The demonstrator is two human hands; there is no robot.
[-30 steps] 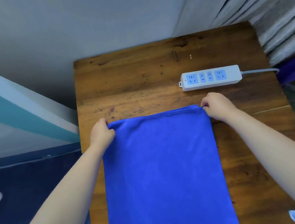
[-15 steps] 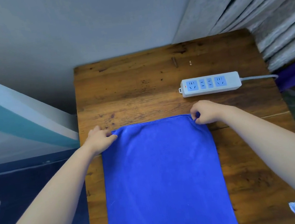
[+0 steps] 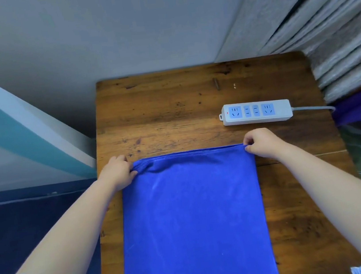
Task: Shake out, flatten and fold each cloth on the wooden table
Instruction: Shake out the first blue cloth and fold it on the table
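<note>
A blue cloth (image 3: 194, 223) lies flat along the wooden table (image 3: 171, 114), running from mid-table down past the near edge of the view. My left hand (image 3: 118, 172) pinches the cloth's far left corner. My right hand (image 3: 260, 144) pinches the far right corner. The far edge is pulled straight between both hands and shows a doubled hem, so the cloth looks folded in two layers.
A white power strip (image 3: 256, 112) with blue sockets lies on the table just beyond my right hand, its cable running off the right edge. Grey curtains (image 3: 332, 22) hang at the right. A wall stands behind the table; dark blue floor lies to the left.
My hands have shifted slightly along the far edge; the right hand moved back out to the corner and the edge is now drawn straighter. The camera tilted so the table sits lower in view.
</note>
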